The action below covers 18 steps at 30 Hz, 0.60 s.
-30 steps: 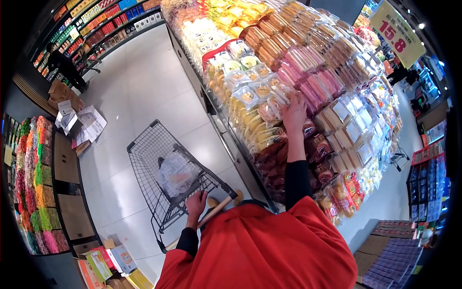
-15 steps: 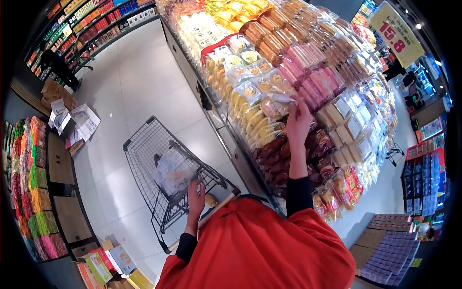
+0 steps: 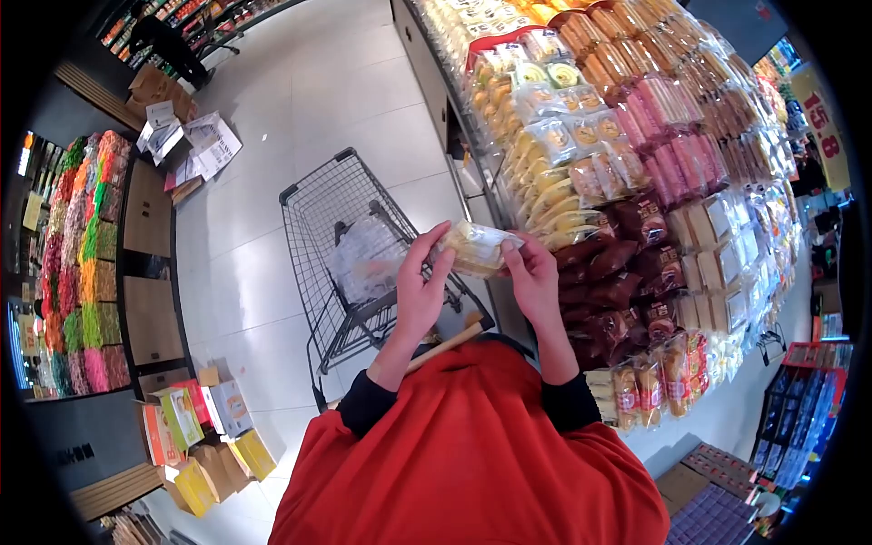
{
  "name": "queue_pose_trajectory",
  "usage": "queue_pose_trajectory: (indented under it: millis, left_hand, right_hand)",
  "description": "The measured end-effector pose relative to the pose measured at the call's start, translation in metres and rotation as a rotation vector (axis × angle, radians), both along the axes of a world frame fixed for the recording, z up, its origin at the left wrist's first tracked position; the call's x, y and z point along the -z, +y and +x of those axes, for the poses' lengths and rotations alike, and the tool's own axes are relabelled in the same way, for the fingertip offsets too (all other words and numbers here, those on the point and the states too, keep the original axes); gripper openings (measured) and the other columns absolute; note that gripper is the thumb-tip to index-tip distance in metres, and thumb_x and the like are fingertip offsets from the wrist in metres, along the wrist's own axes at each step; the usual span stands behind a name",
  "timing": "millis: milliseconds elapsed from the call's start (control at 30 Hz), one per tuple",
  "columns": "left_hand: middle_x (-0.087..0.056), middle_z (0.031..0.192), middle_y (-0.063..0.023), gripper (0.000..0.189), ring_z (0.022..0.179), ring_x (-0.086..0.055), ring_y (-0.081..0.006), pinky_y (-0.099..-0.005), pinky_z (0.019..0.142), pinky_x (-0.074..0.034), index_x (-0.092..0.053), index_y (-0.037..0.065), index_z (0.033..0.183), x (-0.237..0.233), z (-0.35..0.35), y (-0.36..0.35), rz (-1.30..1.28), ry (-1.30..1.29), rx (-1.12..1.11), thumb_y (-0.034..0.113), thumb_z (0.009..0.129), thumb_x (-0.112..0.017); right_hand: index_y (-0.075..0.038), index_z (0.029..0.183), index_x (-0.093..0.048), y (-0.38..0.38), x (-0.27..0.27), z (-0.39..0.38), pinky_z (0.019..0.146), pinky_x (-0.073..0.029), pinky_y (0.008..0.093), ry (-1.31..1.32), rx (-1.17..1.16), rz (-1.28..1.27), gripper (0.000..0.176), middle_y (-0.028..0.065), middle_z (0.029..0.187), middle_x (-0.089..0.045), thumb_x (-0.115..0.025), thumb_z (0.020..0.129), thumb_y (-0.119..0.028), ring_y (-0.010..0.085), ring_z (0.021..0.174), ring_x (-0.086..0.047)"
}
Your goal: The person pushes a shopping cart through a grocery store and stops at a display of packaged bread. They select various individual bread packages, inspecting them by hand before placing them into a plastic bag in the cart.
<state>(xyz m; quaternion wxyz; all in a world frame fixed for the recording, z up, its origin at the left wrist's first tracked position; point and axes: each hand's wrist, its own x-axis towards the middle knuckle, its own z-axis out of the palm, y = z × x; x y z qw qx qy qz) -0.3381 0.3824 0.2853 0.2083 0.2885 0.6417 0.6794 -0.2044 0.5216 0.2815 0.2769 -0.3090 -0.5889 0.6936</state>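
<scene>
Between both hands I hold a clear-wrapped pack of pale bread or cake (image 3: 476, 248), above the shopping cart's handle end. My left hand (image 3: 422, 272) grips its left end and my right hand (image 3: 534, 272) pinches the right end. Below and to the left is the wire shopping cart (image 3: 313, 195), with a clear plastic bag (image 3: 365, 261) in it; what the bag contains is hard to make out. To the right rises a display of wrapped baked goods, including pink-packed rolls (image 3: 677, 136) and dark brown packs (image 3: 627, 263).
Cardboard boxes and papers (image 3: 207, 150) lie on the floor at upper left. Opened cartons (image 3: 213, 436) stand at lower left, below a colourful candy shelf (image 3: 95, 263). A person in dark clothes (image 3: 168, 45) is far down the aisle. A yellow price sign (image 3: 822, 127) hangs at right.
My right hand has come back from the display with the wrapped pack. My left hand has risen from near the cart to hold it too. The view has shifted right.
</scene>
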Motion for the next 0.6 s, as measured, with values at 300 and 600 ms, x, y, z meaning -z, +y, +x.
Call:
queue_pose_trajectory:
  millis: [300,600]
  left_hand:
    - [-0.069,0.118,-0.0071,0.026,0.109,-0.065,-0.0138,-0.0271,0.097,-0.049,-0.069,-0.001,0.126,0.002,-0.008,-0.015,-0.002,-0.057,-0.053,0.014,0.106,-0.064]
    - [-0.071,0.11,-0.0072,0.02,0.101,-0.063,-0.0138,-0.0268,0.092,-0.049,-0.07,-0.005,0.107,0.002,-0.011,-0.017,0.006,-0.047,-0.189,0.007,0.109,-0.053]
  right_hand:
    - [0.0,0.125,-0.067,-0.004,0.009,-0.002,0.069,-0.051,0.0226,-0.091,-0.136,0.128,0.032,0.0001,0.086,-0.066,-0.067,0.106,-0.025,0.0042,0.076,-0.058]
    - [0.0,0.13,-0.067,-0.009,0.006,-0.003,0.081,-0.058,0.0271,-0.036,-0.28,0.017,0.034,0.006,0.107,-0.071,-0.063,0.108,-0.024,0.0102,0.095,-0.066]
